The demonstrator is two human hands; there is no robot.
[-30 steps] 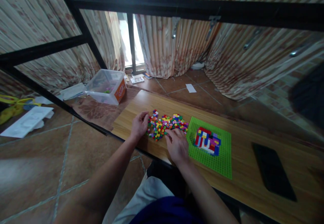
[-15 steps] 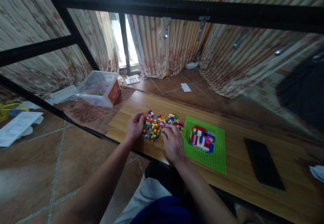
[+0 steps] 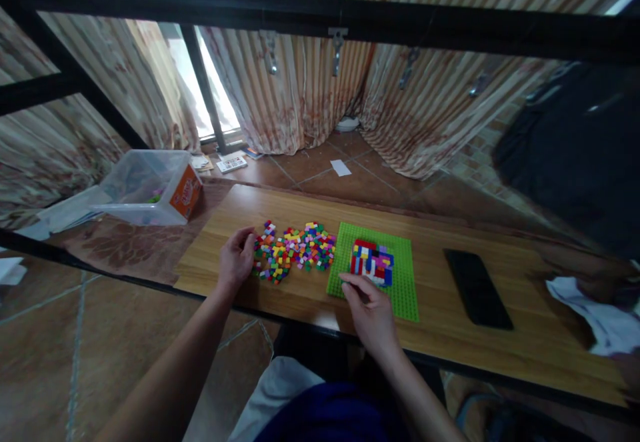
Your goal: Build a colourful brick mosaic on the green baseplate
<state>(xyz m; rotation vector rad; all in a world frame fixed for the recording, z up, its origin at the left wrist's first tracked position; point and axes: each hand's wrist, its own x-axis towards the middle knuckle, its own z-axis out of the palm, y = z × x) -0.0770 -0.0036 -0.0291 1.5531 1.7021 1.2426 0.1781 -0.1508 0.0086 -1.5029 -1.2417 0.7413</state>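
A heap of small coloured bricks (image 3: 295, 252) lies on the wooden tabletop (image 3: 450, 335). To its right is a green baseplate (image 3: 400, 289) with a low block of red, white, blue and yellow bricks (image 3: 373, 262) built on it. My left hand (image 3: 236, 259) rests with curled fingers against the left edge of the heap. My right hand (image 3: 373, 312) hovers over the near edge of the baseplate, fingers pinched together just in front of the built block; what they hold is too small to make out.
A black phone (image 3: 477, 289) lies flat to the right of the baseplate. White cloth or paper (image 3: 600, 319) is at the far right. A clear plastic tub (image 3: 150, 185) stands at the left. Black metal frame bars (image 3: 320, 19) cross overhead.
My right hand has left the heap of bricks and moved right to the near edge of the green baseplate. My left hand stays at the heap. The view has swung to the right.
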